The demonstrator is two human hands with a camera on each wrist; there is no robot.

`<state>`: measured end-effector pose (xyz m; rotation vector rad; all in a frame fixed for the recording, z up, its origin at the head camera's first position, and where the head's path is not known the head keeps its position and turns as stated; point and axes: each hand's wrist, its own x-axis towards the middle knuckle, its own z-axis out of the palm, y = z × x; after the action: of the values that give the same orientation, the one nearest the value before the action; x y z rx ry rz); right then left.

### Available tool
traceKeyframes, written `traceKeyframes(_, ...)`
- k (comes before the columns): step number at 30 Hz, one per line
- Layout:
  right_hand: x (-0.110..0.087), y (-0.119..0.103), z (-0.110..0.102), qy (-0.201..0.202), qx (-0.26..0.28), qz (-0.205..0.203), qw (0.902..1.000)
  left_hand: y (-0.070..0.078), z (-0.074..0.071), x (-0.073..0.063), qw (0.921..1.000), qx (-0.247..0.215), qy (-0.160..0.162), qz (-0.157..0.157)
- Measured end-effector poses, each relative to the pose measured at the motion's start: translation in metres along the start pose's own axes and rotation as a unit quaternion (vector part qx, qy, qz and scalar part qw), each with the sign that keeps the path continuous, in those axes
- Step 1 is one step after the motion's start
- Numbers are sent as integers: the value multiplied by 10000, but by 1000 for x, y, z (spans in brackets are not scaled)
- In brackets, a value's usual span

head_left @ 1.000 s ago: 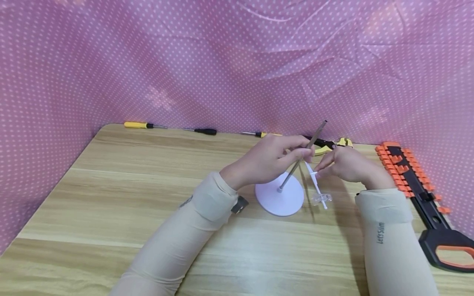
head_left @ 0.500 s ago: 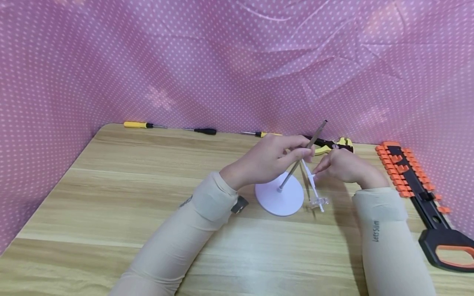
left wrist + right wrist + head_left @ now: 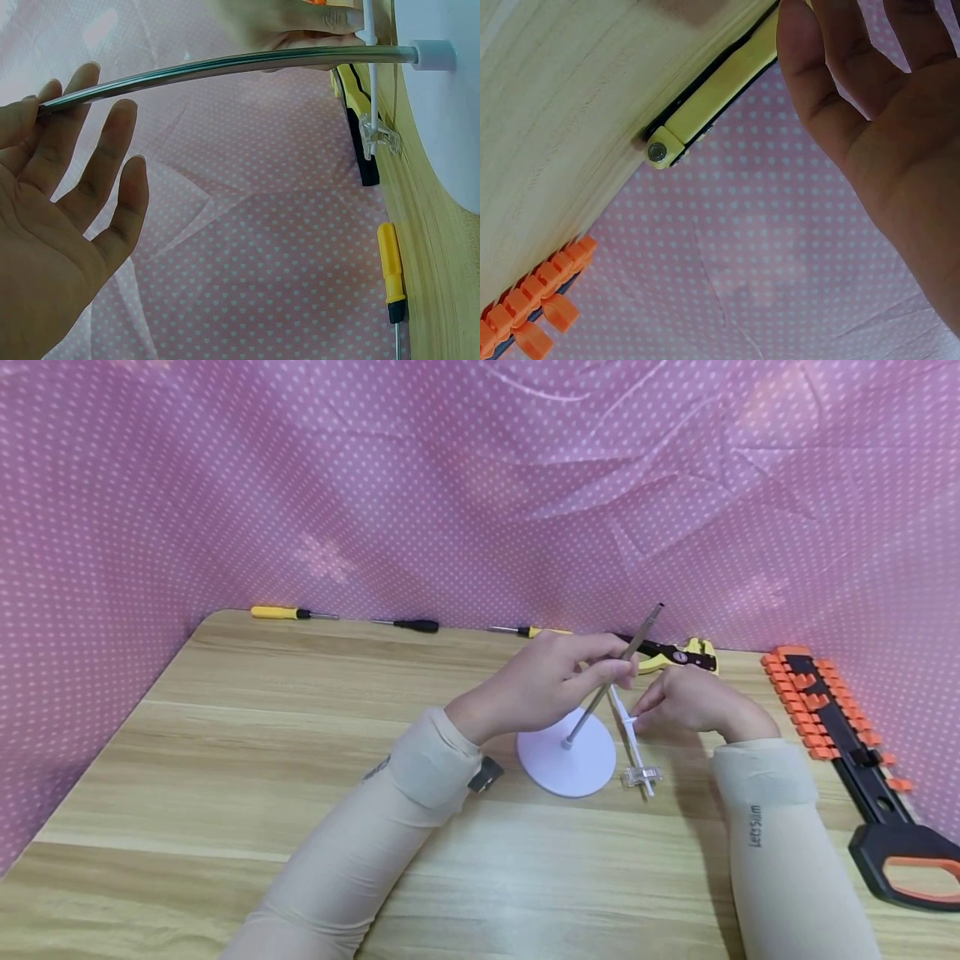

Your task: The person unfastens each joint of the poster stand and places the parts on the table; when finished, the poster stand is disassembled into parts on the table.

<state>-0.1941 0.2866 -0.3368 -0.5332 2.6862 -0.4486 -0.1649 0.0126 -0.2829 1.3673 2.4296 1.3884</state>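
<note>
Left hand: I see it pinching the rod, other fingers spread.
Right hand: fingertips pinch the stick.
Rod: leans toward one o'clock.
Stick: three o'clock from the base.

The cloth is pink, dotted white; base and stick, white; rod, silvery; sleeves, beige.
</note>
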Motion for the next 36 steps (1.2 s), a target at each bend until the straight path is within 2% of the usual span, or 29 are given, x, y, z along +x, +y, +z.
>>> traceKeyframes(9,3,0,2,-145,-91,126,9998,0,-1,-1,10000,13,18,12)
traceKeyframes(21,2,-1,4,-244,45,427,9988,0,-1,-1,10000,54,-12,31)
traceKeyframes(36,-4,-4,-1,-211,-104,224,9995,1,-1,0,10000,38,-19,-17)
